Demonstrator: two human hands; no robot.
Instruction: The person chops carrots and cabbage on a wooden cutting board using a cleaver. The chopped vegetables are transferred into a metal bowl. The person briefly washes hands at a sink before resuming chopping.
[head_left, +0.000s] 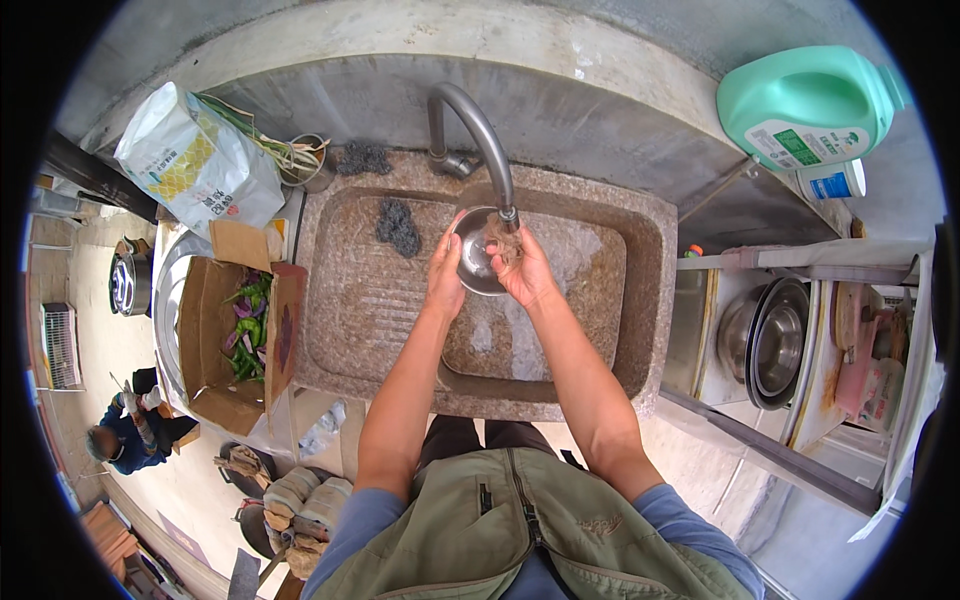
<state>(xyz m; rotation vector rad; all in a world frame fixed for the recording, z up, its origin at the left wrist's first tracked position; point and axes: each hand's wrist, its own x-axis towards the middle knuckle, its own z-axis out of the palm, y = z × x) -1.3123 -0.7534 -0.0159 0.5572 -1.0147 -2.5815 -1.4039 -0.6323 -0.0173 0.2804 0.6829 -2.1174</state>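
My left hand (445, 279) grips the left rim of a small stainless steel bowl (473, 253), thumb along its side. In my right hand (531, 271) is a crumpled brown scrubbing cloth (503, 240), held inside the bowl near its right side. Directly above my right fingers ends the spout of a metal gooseneck faucet (486, 135). Both hands are over the basin of a speckled stone sink (661, 285), whose left half has a ribbed washboard (394, 315). Patches of water shine on the basin floor. Whether water runs from the spout is hard to tell.
Dark steel wool (398, 228) lies in the sink; more steel wool (363, 159) sits on its back ledge. Left are a cardboard box (206, 330) of peppers (249, 330) and a plastic bag (202, 161). Right are a green jug (806, 105) and metal basins (780, 345). A person (131, 431) sits far left.
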